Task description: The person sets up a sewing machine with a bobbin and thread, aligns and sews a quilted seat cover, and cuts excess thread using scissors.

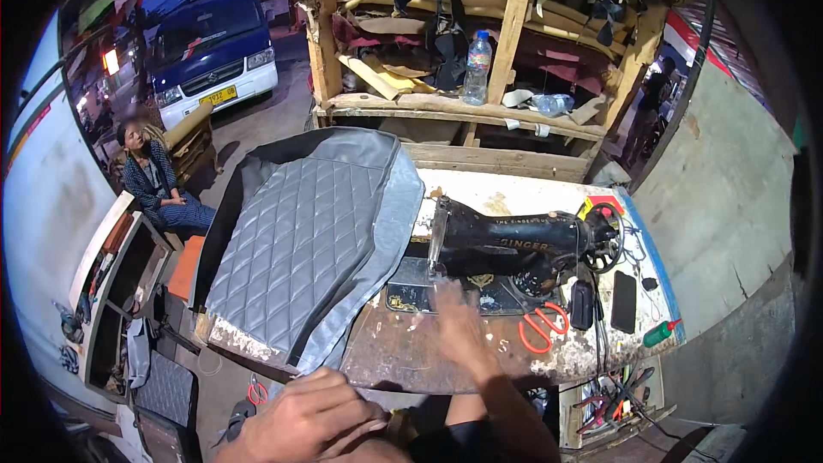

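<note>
My worn, paint-flaked wooden tabletop (446,360) stands at a roadside stall. My right hand (459,321) is blurred above it, fingers spread and empty, just before the black cast-iron sewing machine (514,244). My left hand (304,416) curls low, grip unclear. The grey quilted leatherette seat cover (300,240) drapes left of the machine.

Grey quilted seat cover (296,240), diamond-stitched panel with smooth grey border and black edging, spread flat across the left end of the worn table, centre-left of frame, lower corner overhanging the edge. Black sewing machine (514,244), upright right of centre, handwheel to the right, needle end beside the cover.
</note>
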Demonstrator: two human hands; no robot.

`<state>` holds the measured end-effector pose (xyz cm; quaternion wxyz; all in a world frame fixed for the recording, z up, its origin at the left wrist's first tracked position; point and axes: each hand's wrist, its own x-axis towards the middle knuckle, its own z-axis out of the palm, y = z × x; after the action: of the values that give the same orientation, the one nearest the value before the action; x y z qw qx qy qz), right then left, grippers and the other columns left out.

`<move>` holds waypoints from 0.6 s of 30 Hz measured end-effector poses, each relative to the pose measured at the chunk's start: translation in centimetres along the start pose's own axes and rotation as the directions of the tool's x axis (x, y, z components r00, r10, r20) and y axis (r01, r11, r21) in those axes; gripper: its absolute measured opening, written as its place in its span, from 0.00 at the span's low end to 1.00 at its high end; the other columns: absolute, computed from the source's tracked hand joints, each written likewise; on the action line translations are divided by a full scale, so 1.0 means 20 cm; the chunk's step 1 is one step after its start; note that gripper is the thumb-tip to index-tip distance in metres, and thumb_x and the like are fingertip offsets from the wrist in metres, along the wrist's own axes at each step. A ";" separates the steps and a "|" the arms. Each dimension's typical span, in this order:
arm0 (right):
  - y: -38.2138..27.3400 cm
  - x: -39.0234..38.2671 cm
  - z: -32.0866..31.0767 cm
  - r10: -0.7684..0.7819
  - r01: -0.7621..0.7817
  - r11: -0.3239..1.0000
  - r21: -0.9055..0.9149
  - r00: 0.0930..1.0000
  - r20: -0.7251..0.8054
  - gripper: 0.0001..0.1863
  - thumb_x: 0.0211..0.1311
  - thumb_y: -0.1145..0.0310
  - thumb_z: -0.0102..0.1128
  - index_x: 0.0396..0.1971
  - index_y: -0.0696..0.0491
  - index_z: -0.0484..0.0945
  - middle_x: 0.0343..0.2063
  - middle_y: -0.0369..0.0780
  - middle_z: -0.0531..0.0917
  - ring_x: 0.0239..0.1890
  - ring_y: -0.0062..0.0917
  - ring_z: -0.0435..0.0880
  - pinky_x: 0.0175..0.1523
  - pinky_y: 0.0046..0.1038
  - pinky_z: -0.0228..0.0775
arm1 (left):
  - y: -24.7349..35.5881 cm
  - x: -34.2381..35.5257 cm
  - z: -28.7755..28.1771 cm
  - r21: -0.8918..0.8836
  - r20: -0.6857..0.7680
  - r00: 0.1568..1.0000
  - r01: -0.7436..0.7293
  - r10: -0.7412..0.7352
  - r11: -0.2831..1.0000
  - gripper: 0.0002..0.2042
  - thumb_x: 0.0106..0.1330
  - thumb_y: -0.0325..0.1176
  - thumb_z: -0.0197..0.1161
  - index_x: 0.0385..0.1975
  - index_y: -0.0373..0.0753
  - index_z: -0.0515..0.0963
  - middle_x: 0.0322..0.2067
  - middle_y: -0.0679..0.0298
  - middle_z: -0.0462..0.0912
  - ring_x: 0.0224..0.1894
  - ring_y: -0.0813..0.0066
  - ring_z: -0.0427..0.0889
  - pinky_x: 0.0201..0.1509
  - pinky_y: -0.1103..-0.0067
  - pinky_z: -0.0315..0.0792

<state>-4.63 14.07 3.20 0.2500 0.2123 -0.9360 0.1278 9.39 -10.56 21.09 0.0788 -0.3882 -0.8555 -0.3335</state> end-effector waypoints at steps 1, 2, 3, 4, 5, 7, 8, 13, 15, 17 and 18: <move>-0.10 -0.07 0.01 -0.185 0.143 0.951 0.273 0.974 0.133 0.26 0.69 0.51 0.62 0.59 0.50 0.77 0.55 0.52 0.80 0.60 0.46 0.79 0.63 0.44 0.70 | 0.00 -0.02 -0.02 0.001 0.002 1.000 0.015 -0.015 1.000 0.07 0.56 0.29 0.75 0.32 0.37 0.85 0.26 0.62 0.79 0.28 0.63 0.77 0.35 0.72 0.72; -0.22 -0.15 -0.04 -0.385 0.229 0.815 0.532 0.901 0.201 0.27 0.69 0.49 0.61 0.61 0.50 0.75 0.58 0.52 0.79 0.62 0.47 0.77 0.65 0.44 0.68 | 0.00 -0.04 -0.05 -0.007 -0.089 0.994 0.064 -0.064 0.998 0.07 0.55 0.28 0.75 0.31 0.37 0.85 0.25 0.62 0.80 0.27 0.63 0.77 0.33 0.73 0.72; -0.32 -0.20 -0.21 -0.489 -0.050 0.598 0.800 0.768 0.413 0.24 0.72 0.49 0.58 0.58 0.50 0.79 0.52 0.51 0.83 0.55 0.45 0.83 0.61 0.43 0.72 | -0.01 -0.05 -0.06 -0.032 -0.180 0.978 0.105 -0.109 0.994 0.07 0.54 0.27 0.75 0.31 0.36 0.86 0.24 0.62 0.80 0.25 0.64 0.77 0.32 0.73 0.71; -0.41 -0.04 -0.45 -0.658 -0.306 0.625 0.718 0.290 0.695 0.20 0.72 0.53 0.59 0.51 0.53 0.82 0.43 0.50 0.86 0.46 0.43 0.87 0.55 0.40 0.75 | -0.04 -0.04 -0.04 0.018 -0.203 0.947 0.258 -0.250 0.966 0.06 0.53 0.26 0.75 0.30 0.36 0.87 0.22 0.61 0.81 0.24 0.66 0.78 0.29 0.74 0.70; -0.45 -0.17 -0.40 -0.593 -0.290 0.378 0.879 0.653 0.470 0.14 0.71 0.60 0.62 0.43 0.56 0.85 0.32 0.49 0.86 0.38 0.39 0.88 0.47 0.37 0.78 | -0.06 0.00 -0.03 -0.029 -0.250 0.917 0.313 -0.310 0.949 0.06 0.53 0.25 0.74 0.31 0.35 0.87 0.22 0.59 0.82 0.26 0.66 0.79 0.30 0.75 0.70; -0.40 -0.24 -0.33 -0.294 -0.289 0.369 0.884 0.865 0.406 0.13 0.70 0.62 0.63 0.44 0.56 0.85 0.32 0.49 0.87 0.39 0.37 0.89 0.43 0.35 0.79 | -0.18 0.02 0.02 -0.078 -0.270 0.908 0.312 -0.322 0.947 0.06 0.55 0.26 0.74 0.32 0.35 0.87 0.24 0.57 0.83 0.27 0.64 0.81 0.32 0.73 0.71; -0.39 -0.24 -0.31 -0.005 -0.355 0.583 0.731 0.898 0.440 0.12 0.70 0.63 0.62 0.45 0.55 0.85 0.33 0.46 0.88 0.37 0.36 0.90 0.40 0.32 0.80 | -0.25 0.05 0.05 -0.075 -0.270 0.903 0.327 -0.335 0.942 0.06 0.56 0.26 0.74 0.32 0.35 0.87 0.25 0.56 0.84 0.28 0.62 0.82 0.33 0.72 0.72; -0.19 -0.27 -0.24 0.406 -0.562 0.542 0.625 0.826 0.392 0.13 0.71 0.62 0.61 0.47 0.53 0.85 0.34 0.44 0.89 0.34 0.31 0.91 0.41 0.31 0.81 | -0.76 0.39 0.32 0.032 -0.154 0.967 0.212 -0.205 0.977 0.07 0.62 0.35 0.73 0.36 0.40 0.89 0.32 0.52 0.87 0.33 0.57 0.86 0.45 0.66 0.76; -0.15 -0.28 -0.20 0.471 -0.640 0.452 0.621 0.763 0.443 0.14 0.71 0.61 0.62 0.48 0.53 0.85 0.35 0.45 0.89 0.35 0.30 0.91 0.41 0.31 0.81 | -0.92 0.54 0.42 -0.033 -0.007 0.916 0.401 -0.401 0.915 0.09 0.62 0.40 0.72 0.38 0.44 0.90 0.30 0.53 0.88 0.33 0.57 0.86 0.56 0.64 0.72; -0.14 -0.33 -0.17 0.461 -0.607 0.459 0.649 0.787 0.411 0.12 0.69 0.63 0.64 0.46 0.53 0.85 0.33 0.44 0.89 0.34 0.32 0.90 0.41 0.31 0.80 | -1.01 0.62 0.50 0.015 -0.046 0.886 0.463 -0.462 0.886 0.10 0.62 0.42 0.73 0.37 0.46 0.90 0.28 0.54 0.88 0.32 0.57 0.86 0.59 0.65 0.70; -0.13 -0.35 -0.12 0.430 -0.570 0.531 0.626 0.819 0.380 0.11 0.68 0.66 0.63 0.45 0.54 0.85 0.30 0.42 0.88 0.29 0.28 0.87 0.37 0.30 0.78 | -1.05 0.64 0.53 0.065 -0.072 0.856 0.517 -0.513 0.854 0.10 0.61 0.43 0.73 0.37 0.47 0.91 0.26 0.54 0.87 0.31 0.57 0.86 0.62 0.65 0.68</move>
<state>3.07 15.01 1.97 0.0140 0.0245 -0.8484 0.5287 -13.10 -6.04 7.30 0.0247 -0.1329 -0.9387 -0.3171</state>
